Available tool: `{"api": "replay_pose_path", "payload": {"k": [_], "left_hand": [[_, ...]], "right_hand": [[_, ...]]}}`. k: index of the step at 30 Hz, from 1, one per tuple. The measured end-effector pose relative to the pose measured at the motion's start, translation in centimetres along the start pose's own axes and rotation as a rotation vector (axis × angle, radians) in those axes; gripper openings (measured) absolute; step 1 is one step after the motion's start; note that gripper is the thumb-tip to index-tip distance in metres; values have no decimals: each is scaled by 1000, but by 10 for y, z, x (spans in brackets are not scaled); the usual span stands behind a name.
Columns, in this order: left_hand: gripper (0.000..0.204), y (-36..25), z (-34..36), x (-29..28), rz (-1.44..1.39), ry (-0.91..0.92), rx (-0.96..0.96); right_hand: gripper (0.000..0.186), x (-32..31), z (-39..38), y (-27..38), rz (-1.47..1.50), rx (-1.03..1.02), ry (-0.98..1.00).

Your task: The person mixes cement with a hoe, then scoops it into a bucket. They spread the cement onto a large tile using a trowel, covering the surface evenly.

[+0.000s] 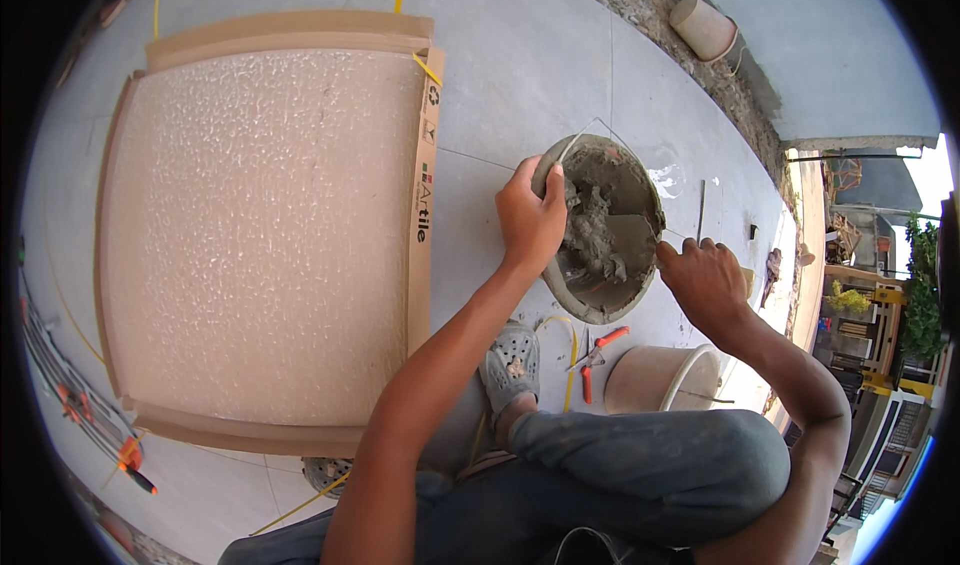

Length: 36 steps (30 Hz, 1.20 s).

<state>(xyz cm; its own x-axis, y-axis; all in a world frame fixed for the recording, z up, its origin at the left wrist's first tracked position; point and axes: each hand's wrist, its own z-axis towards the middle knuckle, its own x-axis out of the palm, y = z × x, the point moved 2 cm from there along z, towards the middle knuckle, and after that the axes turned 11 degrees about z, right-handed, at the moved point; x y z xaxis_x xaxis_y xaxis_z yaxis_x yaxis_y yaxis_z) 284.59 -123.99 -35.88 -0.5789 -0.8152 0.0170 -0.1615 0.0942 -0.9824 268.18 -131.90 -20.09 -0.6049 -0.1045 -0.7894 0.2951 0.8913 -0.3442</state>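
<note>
A grey bucket point(652, 193) of wet grey mortar point(592, 230) tips toward me in front of my knees. My left hand point(533, 213) is closed on its left rim, thumb over the edge. At the right rim my right hand point(708, 283) is closed round the handle of a trowel, mostly hidden by the fingers. The trowel's blade point(632, 242) is inside the bucket, against the mortar. Left of the bucket lies a large beige tile point(260, 235) with a rough, shiny surface, edged by an opened cardboard box point(422, 205).
Orange-handled pliers point(600, 353) and yellow strapping point(573, 365) lie near my shoe point(513, 365). A pale bucket point(650, 377) stands by my knee. Another bucket point(703, 29) rests by the far wall. Long tools point(85, 405) lie at the left. A thin rod point(701, 208) is beyond my right hand.
</note>
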Motion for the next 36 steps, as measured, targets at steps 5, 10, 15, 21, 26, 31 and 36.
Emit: {"api": "replay_pose_path", "payload": {"k": [5,10,15,21,26,31,36], "left_hand": [[32,4,0,-3,17,9,-4],[33,-1,-10,10,-26,-48,21],[33,6,-19,9,-40,-145,50],[33,5,-21,9,-66,-158,31],[32,5,-22,8,-42,-169,49],[32,4,-22,7,-69,-151,35],[32,6,-21,10,-60,-180,52]], "right_hand": [[6,-15,26,-9,-187,-10,-149],[11,20,77,-34,-122,-146,-32],[17,25,91,-29,25,-129,165],[20,23,75,-13,-7,-178,133],[19,19,67,-4,-28,-201,126],[19,21,65,-5,20,-214,147],[23,22,67,-10,182,-120,253]]}}
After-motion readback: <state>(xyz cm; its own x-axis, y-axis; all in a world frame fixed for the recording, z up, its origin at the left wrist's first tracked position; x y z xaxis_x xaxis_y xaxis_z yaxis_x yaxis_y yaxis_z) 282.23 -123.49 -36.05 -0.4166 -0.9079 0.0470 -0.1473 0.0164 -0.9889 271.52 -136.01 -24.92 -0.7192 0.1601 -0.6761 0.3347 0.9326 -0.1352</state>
